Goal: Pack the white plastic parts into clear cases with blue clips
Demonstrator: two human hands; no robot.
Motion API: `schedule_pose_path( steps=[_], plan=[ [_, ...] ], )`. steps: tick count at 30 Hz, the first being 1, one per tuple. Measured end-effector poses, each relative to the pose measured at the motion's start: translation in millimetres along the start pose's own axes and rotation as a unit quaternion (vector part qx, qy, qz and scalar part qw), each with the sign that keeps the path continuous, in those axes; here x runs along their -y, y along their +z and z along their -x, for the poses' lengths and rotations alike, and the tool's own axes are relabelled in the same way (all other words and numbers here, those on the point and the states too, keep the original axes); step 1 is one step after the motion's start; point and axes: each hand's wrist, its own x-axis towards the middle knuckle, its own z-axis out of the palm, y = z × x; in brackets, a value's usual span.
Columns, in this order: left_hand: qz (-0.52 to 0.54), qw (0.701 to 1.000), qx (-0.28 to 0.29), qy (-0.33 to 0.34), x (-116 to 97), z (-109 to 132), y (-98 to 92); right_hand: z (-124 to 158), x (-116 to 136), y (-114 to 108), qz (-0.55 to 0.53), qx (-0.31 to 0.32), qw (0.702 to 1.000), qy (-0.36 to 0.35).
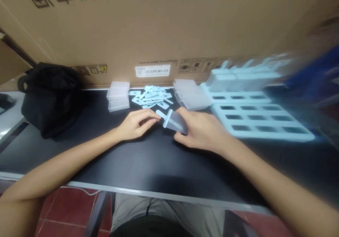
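Note:
My right hand (pixel 202 128) is closed around a translucent popsicle mold (pixel 176 122), which lies tilted with its light-blue rimmed end facing left. A light-blue popsicle stick (pixel 161 114) juts out of that end. My left hand (pixel 136 124) has its thumb and fingertips brought together at the stick's outer end; its grip there is partly hidden. Behind the hands lies a heap of loose light-blue sticks (pixel 152 96). Clear mold cups stand on both sides of the heap, one group on the left (pixel 118 95) and another on the right (pixel 191 95).
On the right are a light-blue mold rack (pixel 261 107) with rectangular openings and several filled slots (pixel 238 78) behind it, blurred. A black bag (pixel 51 99) sits at the left. A large cardboard box (pixel 159 28) walls off the back of the black table (pixel 137 170).

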Motion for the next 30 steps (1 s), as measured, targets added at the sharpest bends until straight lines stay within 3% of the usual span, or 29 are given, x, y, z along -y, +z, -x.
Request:
schedule_pose_path(
  steps=[10,15,18,22,30],
  plan=[
    [0.042,0.998,0.034,-0.029,4,-2,-3.0,0,-1,0,0.013,0.017,1.0,-0.009],
    [0.073,0.99,-0.066,-0.106,16,2,-6.3,1,-7,-2,0.007,0.01,1.0,0.003],
    [0.024,0.981,-0.118,-0.149,23,3,-6.2,1,-8,-4,0.007,0.012,1.0,0.013],
    [-0.064,0.979,-0.075,-0.178,29,3,-3.2,2,-7,-4,0.005,0.018,1.0,0.004],
    [-0.105,0.982,-0.01,-0.155,27,2,-2.5,0,-2,-3,0.011,0.046,0.999,-0.022]
  ],
)
